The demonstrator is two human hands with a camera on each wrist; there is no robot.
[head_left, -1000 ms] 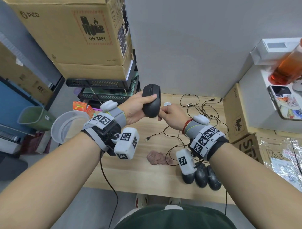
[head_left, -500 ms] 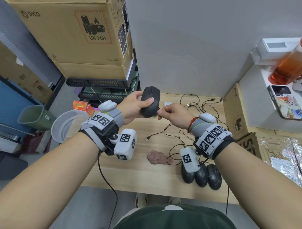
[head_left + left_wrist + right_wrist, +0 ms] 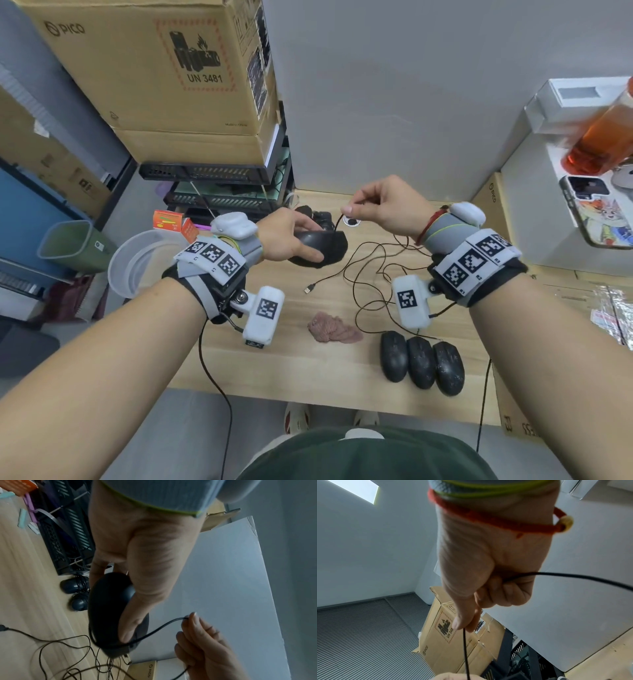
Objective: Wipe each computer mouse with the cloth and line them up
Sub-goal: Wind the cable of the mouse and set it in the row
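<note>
My left hand point(image 3: 291, 236) grips a black wired mouse point(image 3: 322, 246) above the far part of the wooden table point(image 3: 291, 363); the left wrist view shows its thumb lying along the mouse point(image 3: 109, 609). My right hand point(image 3: 380, 205) pinches that mouse's black cable point(image 3: 337, 224) between thumb and forefinger, a little right of the mouse; the cable point(image 3: 465, 651) hangs from the fingertips. A crumpled pink cloth point(image 3: 334, 330) lies on the table below the hands. Three black mice point(image 3: 421, 361) sit side by side in a row near the front right edge.
Two more mice with coiled cables point(image 3: 75, 589) lie at the table's back left. Loose black cables point(image 3: 370, 274) with a USB plug sprawl across the middle. Cardboard boxes point(image 3: 178, 68) and black racks stand left; a clear bin point(image 3: 140, 263) and green bin sit beside the table.
My left hand has lowered the mouse toward the table and tipped it flatter. My right hand has moved right and up, away from the mouse, drawing the cable out.
</note>
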